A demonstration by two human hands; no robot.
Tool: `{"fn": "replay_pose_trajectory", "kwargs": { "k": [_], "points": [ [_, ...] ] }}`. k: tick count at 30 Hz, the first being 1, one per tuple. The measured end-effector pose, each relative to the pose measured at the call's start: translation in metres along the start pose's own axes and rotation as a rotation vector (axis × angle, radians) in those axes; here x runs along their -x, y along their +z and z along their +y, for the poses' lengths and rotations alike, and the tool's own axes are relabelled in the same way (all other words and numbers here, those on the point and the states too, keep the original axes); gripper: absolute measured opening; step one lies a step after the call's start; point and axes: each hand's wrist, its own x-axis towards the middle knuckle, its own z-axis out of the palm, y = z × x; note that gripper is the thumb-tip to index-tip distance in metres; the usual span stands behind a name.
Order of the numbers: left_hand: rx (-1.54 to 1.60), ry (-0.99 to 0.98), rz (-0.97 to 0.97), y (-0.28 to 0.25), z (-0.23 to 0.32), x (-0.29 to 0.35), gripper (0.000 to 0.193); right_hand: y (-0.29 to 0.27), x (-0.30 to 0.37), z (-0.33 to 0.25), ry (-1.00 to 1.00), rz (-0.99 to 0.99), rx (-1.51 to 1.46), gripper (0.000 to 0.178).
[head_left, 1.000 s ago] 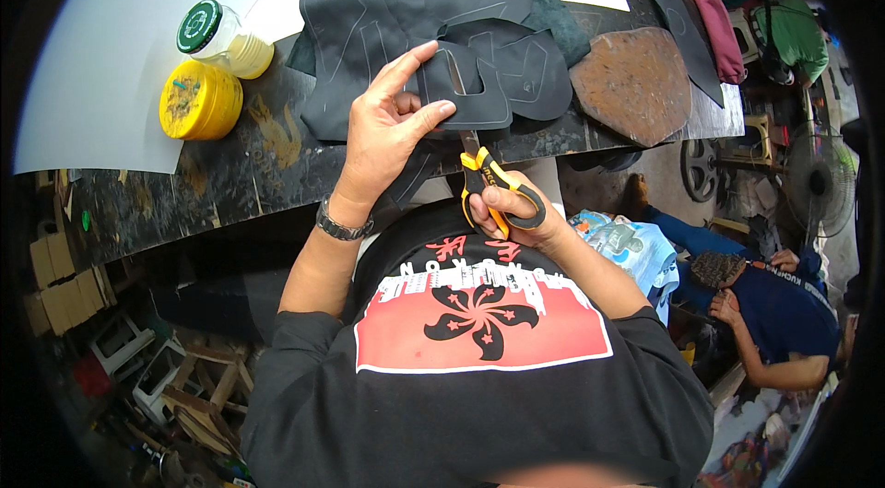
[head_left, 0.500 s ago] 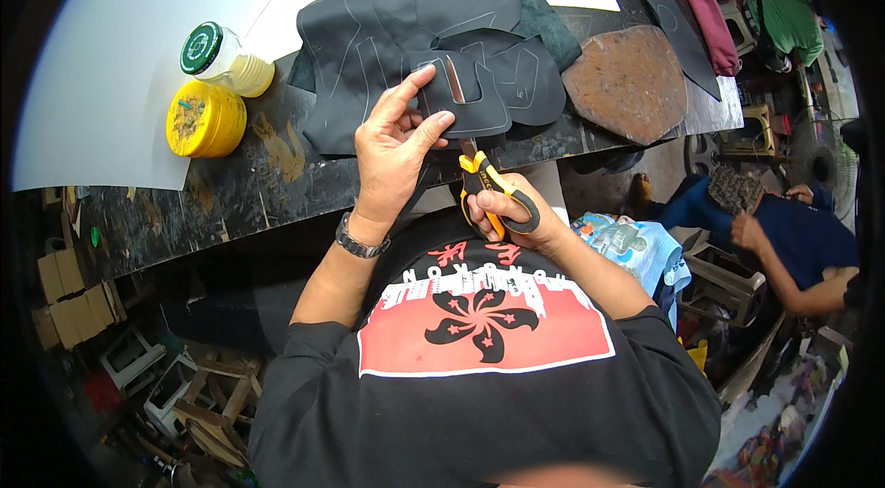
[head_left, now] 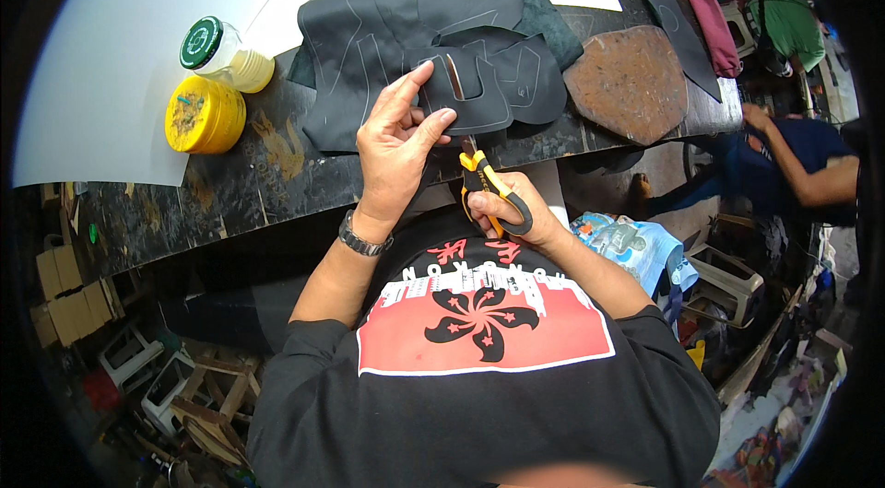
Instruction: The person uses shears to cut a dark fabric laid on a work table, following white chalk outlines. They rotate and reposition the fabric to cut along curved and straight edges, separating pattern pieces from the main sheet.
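My left hand pinches the near left edge of a black leather piece between thumb and fingers. A U-shaped cut with a reddish-brown gap shows in that piece, and pale lines are drawn on it. My right hand is closed around scissors with yellow and black handles, held just in front of the table edge. Their blades point away from me, up to the near edge of the leather, and the tips are hidden beneath it. Under and behind lies a pile of black leather marked with pale outlines.
At the left of the dark worn table stand a green-lidded glass jar and a yellow tub. A brown board lies at the right. Beyond it, a co-worker in dark blue is near stools and clutter.
The scissors' handles look slightly closer together. My left hand and the leather have hardly moved. At the right, the co-worker has shifted farther away, with an arm now reaching outward.
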Motion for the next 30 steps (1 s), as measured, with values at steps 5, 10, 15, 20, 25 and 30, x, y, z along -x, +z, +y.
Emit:
{"fn": "replay_pose_trajectory", "kwargs": {
  "k": [5,10,15,20,25,30],
  "points": [
    [0.013,-0.002,0.011,0.001,-0.002,-0.001,0.055,0.0,0.0,0.002,-0.001,0.02,0.007,0.029],
    [0.003,0.003,0.011,0.002,-0.003,0.0,0.055,-0.002,-0.002,0.004,0.007,0.033,0.046,0.03],
    [-0.006,-0.01,0.003,0.001,-0.002,-0.001,0.055,-0.002,-0.002,0.004,0.025,0.044,0.038,0.031],
    [0.02,-0.024,-0.044,0.001,-0.001,0.001,0.054,-0.001,-0.003,-0.002,0.014,0.077,-0.046,0.033],
    [0.026,-0.023,-0.03,0.003,-0.003,0.003,0.053,-0.001,-0.003,-0.006,0.022,0.063,-0.064,0.035],
    [0.018,-0.02,-0.027,0.002,-0.004,0.004,0.053,0.001,-0.004,-0.002,0.0,0.074,-0.04,0.033]
  ]
}}
